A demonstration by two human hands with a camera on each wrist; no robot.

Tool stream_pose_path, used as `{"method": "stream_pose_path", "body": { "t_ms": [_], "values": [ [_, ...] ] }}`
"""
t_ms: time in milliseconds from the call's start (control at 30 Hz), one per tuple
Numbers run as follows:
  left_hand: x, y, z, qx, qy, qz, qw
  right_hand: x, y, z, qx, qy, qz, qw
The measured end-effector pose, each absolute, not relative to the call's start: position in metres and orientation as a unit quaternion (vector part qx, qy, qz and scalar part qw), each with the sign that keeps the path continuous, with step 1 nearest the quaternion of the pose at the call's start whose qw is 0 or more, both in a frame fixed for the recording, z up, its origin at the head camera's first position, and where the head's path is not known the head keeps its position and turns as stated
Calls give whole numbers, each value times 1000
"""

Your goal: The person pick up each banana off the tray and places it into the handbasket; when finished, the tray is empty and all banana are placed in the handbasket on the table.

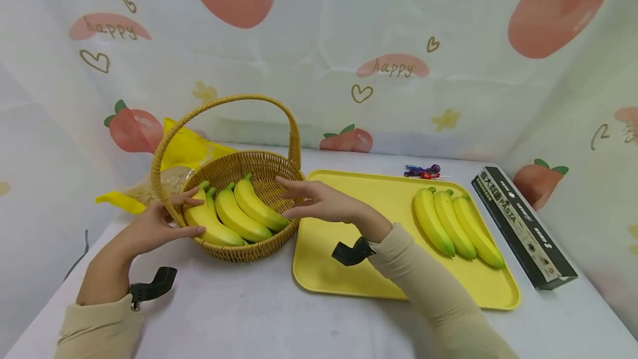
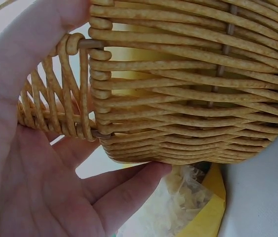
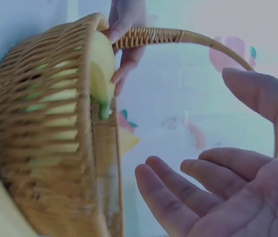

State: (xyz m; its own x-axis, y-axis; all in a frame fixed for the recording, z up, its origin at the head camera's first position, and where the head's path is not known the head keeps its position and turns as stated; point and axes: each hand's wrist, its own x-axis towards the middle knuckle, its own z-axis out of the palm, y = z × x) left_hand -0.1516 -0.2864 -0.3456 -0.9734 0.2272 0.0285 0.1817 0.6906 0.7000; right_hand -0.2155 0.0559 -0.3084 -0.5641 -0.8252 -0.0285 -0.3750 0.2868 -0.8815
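The left hand [image 1: 158,227] grips the round, woven tan wicker basket [image 1: 241,252] at its left side, thumb and fingers about the foot of its tall arched handle. The right hand [image 1: 319,201] holds nothing, its thumb set wide of its loosely bent fingers, just above the basket's right rim. Inside the basket, smooth, curved yellow bananas with green stems [image 1: 254,204] lie side by side, leaning on the ribbed wall. Behind the basket slumps a crinkled yellow and clear plastic packet [image 1: 186,151]. To its right lies a flat, round-cornered yellow tray [image 1: 321,267] bearing three more bananas [image 1: 458,226], with a long black cardboard pasta box [image 1: 523,229] beside it on the white desk [image 1: 279,320]
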Motion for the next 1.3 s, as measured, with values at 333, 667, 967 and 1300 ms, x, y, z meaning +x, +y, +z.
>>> {"method": "stream_pose_path", "body": {
  "t_ms": [333, 667, 967, 1300],
  "values": [
    [-152, -287, -346, 109, 918, 380, 32, -207, 110, -325, -348, 792, -460, 200],
    [-152, -285, -346, 111, 917, 382, 27, -194, 167, -342, -282, 812, -486, 157],
    [-151, -287, -345, 123, 912, 390, 22, -186, 217, -348, -221, 825, -506, 119],
    [-152, -286, -346, 120, 914, 388, 24, -185, 252, -355, -156, 862, -478, 71]
  ]
}}
